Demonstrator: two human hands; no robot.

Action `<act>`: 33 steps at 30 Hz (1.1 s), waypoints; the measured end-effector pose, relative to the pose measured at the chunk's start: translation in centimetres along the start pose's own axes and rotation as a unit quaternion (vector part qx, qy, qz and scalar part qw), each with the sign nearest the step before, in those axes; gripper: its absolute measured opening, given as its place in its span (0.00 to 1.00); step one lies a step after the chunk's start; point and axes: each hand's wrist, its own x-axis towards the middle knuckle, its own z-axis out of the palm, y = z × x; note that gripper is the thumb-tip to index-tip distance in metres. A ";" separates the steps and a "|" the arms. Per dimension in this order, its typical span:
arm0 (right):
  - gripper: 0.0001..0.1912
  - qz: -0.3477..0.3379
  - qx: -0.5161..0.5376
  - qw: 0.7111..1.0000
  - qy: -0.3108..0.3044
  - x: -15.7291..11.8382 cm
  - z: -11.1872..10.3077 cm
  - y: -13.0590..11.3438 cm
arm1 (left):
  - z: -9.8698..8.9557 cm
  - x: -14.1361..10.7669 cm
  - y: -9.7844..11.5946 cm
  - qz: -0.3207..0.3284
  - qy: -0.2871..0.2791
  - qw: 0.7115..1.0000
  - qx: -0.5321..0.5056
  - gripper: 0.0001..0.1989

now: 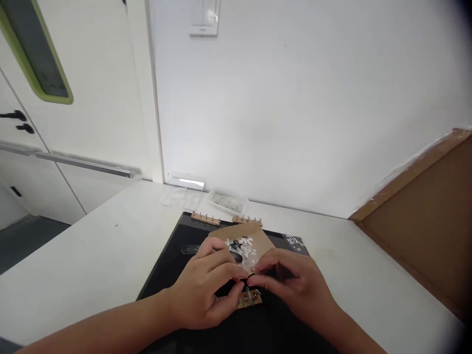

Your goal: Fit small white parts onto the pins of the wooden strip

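Note:
My left hand (212, 285) is closed, with thumb and fingertips pinched over the near part of a black mat. Opposite it, my right hand (291, 280) also pinches, its fingertips almost meeting the left ones. A small thin black piece (251, 278) shows between the two sets of fingertips; its kind is too small to tell. Just below the fingers lies a short wooden strip with metal pegs (254, 297), partly hidden by my left hand. A small translucent piece stands up on that strip. Behind the hands is a brown paper sheet (263, 238) bearing many small white pieces (246, 246).
The black mat (177, 260) lies on a white table (121, 236). Along its far edge sit two pegged wooden strips (205, 218). Beyond are a clear tray (228, 201) and plastic bags (179, 198) near the wall. More white bits (294, 241) lie at the mat's far right corner.

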 end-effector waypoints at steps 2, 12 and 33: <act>0.12 -0.040 -0.009 0.999 0.012 -0.9 0.4 -0.6 | 0.4 0.0 0.6 -0.005 -0.010 0.999 -0.039 0.15; 0.08 -0.182 -0.081 0.977 0.071 -2.8 0.7 -0.6 | 0.9 -0.3 0.4 -0.070 -0.029 0.989 -0.125 0.11; 0.10 -0.203 0.029 0.979 0.008 -2.1 0.8 -0.4 | 1.0 -0.8 -0.7 -0.210 -0.021 0.945 -0.250 0.06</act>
